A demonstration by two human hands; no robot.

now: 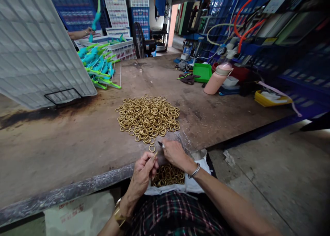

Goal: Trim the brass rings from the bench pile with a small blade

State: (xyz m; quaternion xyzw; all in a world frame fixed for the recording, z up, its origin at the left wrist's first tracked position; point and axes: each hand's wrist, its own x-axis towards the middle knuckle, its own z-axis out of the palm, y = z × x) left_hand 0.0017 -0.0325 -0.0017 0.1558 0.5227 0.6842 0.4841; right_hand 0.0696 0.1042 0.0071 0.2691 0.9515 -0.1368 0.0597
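A heap of brass-coloured rings (149, 117) lies on the worktable in front of me. One loose ring (152, 151) sits apart at the heap's near side, just above my fingertips. My left hand (141, 172) is closed, pinching a ring (155, 154) edge-on between thumb and fingers. My right hand (176, 155) is wrapped round a small tool (160, 144) with a dark pointed tip; its rest is hidden by the fingers. Below both hands, more brass rings (171, 176) fill an open white sack (198, 164) at my lap.
A grey-white ribbed crate (43, 40) leans at left, beside piled turquoise-and-green parts (99, 66). Another person's hand (90, 31) holds one such part. A pink bottle (218, 79), green tray (202, 72) and yellow tray (272, 99) stand at right. The table's edge (103, 181) runs close by.
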